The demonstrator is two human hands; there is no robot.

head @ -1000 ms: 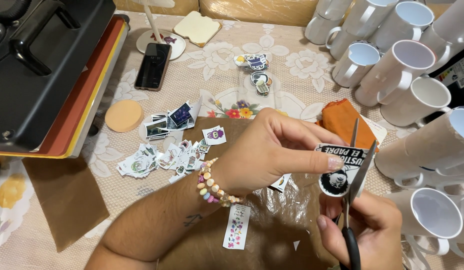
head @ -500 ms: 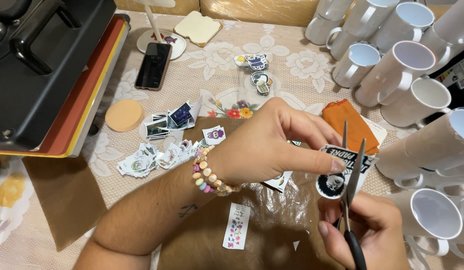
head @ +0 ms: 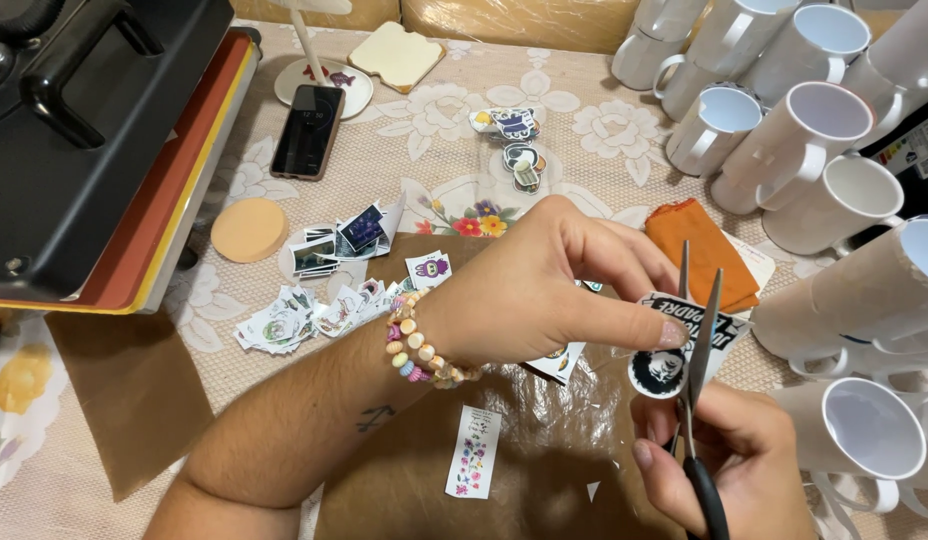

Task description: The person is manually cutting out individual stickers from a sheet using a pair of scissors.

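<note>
My left hand [head: 544, 285], with a bead bracelet on the wrist, pinches a black-and-white printed sticker [head: 674, 345] between thumb and fingers. My right hand [head: 724, 465] grips black-handled scissors [head: 696, 370], blades slightly apart and pointing up, cutting along the sticker's right edge. Both hands hover over a sheet of clear wrap on brown paper [head: 134, 390]. A narrow flowered strip [head: 474, 450] lies just below my left forearm.
Many white mugs [head: 814, 140] crowd the right side. A black heat press [head: 84, 130] fills the upper left. A phone [head: 306, 130], a round tan pad [head: 248, 229], an orange cloth [head: 699, 245] and piles of cut stickers [head: 314, 310] lie on the lace tablecloth.
The scissors have shifted slightly and the blades have worked further along the sticker's edge. My left hand turned the sticker a little.
</note>
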